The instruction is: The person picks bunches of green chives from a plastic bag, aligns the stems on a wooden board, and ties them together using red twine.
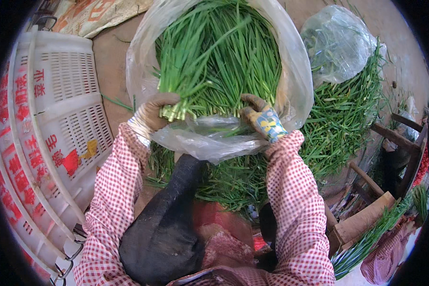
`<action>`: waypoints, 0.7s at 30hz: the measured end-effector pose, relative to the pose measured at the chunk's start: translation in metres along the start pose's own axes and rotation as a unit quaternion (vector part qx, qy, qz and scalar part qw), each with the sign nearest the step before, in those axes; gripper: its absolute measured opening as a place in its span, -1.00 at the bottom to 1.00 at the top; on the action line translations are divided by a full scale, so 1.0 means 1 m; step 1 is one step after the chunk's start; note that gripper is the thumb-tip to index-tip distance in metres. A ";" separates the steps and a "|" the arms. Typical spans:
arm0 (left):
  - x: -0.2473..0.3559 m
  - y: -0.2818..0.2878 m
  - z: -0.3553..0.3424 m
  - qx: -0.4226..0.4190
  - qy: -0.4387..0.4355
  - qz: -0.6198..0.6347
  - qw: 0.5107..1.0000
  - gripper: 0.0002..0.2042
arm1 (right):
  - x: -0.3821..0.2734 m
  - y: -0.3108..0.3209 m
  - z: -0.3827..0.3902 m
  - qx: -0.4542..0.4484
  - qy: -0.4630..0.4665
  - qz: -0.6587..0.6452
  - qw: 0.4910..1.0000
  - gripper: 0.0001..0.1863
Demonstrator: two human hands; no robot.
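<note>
An open clear plastic bag [293, 66] holds long green leafy stalks [214, 47] with pale cut ends toward me. At its near-left side, my left hand [159, 109] in a soiled glove closes around a bunch of stalks [178, 109]. My right hand [257, 112], gloved with a blue and yellow patterned back, has curled fingers at the stalk ends on the near-right side; what they grip is unclear. The bag's crumpled front edge [209, 140] lies between my wrists, over more loose greens [229, 186] beside my dark-clad leg [162, 214].
White plastic crates [66, 76] stand at left, a printed sack [105, 12] behind them. At right are a tied clear bag [336, 40] on a pile of greens [338, 119], a wooden frame [391, 136], loose long leaves [367, 243] and checked cloth [381, 257].
</note>
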State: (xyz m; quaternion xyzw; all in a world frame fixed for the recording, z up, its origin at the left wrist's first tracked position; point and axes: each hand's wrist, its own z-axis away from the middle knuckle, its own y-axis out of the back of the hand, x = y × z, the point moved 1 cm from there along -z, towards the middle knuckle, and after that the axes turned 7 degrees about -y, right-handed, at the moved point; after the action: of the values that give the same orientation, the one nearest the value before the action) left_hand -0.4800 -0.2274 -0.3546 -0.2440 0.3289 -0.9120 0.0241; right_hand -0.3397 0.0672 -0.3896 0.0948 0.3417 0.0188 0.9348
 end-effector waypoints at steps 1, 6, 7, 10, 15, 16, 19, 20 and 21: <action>-0.011 0.000 -0.001 0.049 -0.021 -0.059 0.997 -0.64 | -0.015 -0.003 0.012 0.000 -0.007 -0.019 1.000 -0.65; -0.046 -0.043 -0.012 -0.027 -0.036 0.017 0.999 -0.58 | -0.057 -0.046 0.065 -0.015 0.015 -0.083 0.996 -0.49; -0.044 -0.058 -0.005 -0.013 -0.017 0.000 1.000 -0.58 | -0.037 -0.064 0.053 0.003 0.026 -0.086 0.996 -0.37; -0.055 -0.056 0.002 -0.025 -0.008 -0.180 0.983 -0.49 | -0.060 -0.082 0.059 -0.088 -0.143 -0.449 0.878 -0.26; -0.055 -0.028 -0.003 -0.104 -0.068 -0.509 0.852 -0.11 | -0.042 -0.085 0.036 -0.241 -0.084 -0.501 0.827 -0.43; -0.040 -0.045 0.002 -0.112 -0.093 -0.542 0.828 -0.01 | -0.034 -0.084 0.029 -0.238 -0.084 -0.492 0.833 -0.43; -0.025 -0.056 0.004 -0.102 -0.082 -0.570 0.811 -0.11 | -0.022 -0.080 0.017 -0.249 -0.130 -0.522 0.805 -0.42; -0.018 -0.058 0.003 -0.036 0.004 -0.510 0.859 -0.26 | -0.019 -0.079 0.015 -0.249 -0.138 -0.531 0.798 -0.40; -0.016 -0.058 0.001 -0.005 0.026 -0.436 0.899 -0.32 | -0.018 -0.079 0.015 -0.251 -0.145 -0.538 0.791 -0.39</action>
State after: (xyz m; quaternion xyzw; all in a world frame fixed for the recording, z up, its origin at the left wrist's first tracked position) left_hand -0.4587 -0.1793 -0.3248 -0.3390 0.1943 -0.8357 -0.3859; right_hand -0.3460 -0.0145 -0.3820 -0.3410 0.1808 -0.4163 0.8232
